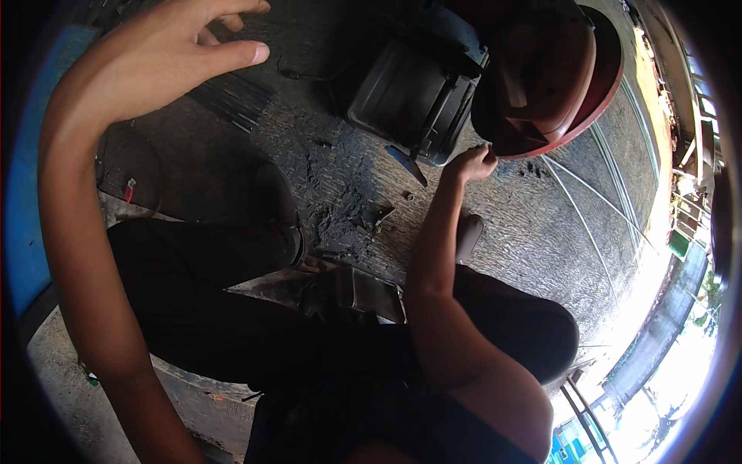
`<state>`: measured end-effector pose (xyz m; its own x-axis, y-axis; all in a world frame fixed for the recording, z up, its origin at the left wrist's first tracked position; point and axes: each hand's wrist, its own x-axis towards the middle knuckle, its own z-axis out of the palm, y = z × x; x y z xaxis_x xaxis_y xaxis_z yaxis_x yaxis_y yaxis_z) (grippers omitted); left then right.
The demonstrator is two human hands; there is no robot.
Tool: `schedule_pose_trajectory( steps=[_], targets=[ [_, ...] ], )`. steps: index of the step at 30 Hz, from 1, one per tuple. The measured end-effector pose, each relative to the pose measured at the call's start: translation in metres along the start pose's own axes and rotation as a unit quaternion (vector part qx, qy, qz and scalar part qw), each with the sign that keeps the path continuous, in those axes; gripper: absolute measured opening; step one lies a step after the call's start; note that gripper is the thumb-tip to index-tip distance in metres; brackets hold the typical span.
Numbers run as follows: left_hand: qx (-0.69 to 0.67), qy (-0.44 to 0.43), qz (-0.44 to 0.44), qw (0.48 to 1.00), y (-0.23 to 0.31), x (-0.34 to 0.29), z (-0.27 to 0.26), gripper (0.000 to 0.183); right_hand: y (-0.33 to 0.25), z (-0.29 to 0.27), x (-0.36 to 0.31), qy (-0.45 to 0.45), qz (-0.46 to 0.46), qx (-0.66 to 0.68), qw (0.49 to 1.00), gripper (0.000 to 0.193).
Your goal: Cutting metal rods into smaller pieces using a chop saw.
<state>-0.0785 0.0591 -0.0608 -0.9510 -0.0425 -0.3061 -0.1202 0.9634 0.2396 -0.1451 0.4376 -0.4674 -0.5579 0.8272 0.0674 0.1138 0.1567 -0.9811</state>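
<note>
My left hand (193, 50) reaches up at the upper left with nothing in it, thumb and fingers stretched apart. My right hand (475, 162) is closed, its fingers curled together at the lower rim of a red round housing (553, 85). What it holds, if anything, is too small to make out. The housing belongs to a machine resembling a cut-off saw, with a dark metal base (398, 97) beside it. A small dark blade-like plate (407, 166) sticks out below the base, left of my right hand.
Several thin metal rods (610, 182) lie on the rough, dirty floor (510, 232) to the right, and more dark rods (239, 108) at the left. Black debris (325, 193) is scattered ahead of my boots. A small red object (130, 190) lies below my left hand. A blue panel (27, 170) stands far left.
</note>
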Motion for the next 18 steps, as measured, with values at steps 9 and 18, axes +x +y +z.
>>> schedule_pose_trajectory(
  steps=[9, 18],
  targets=[
    [-0.008, 0.002, -0.059, 0.998, -0.027, -0.017, -0.005, 0.052, -0.148, 0.014, -0.093, -0.417, -0.22, -0.143, 0.87, 0.018],
    [0.007, 0.036, -0.03, 0.999, -0.03, -0.032, -0.004, 0.053, -0.122, 0.206, -0.076, -0.342, -0.59, -0.331, 0.653, 0.018]
  ],
)
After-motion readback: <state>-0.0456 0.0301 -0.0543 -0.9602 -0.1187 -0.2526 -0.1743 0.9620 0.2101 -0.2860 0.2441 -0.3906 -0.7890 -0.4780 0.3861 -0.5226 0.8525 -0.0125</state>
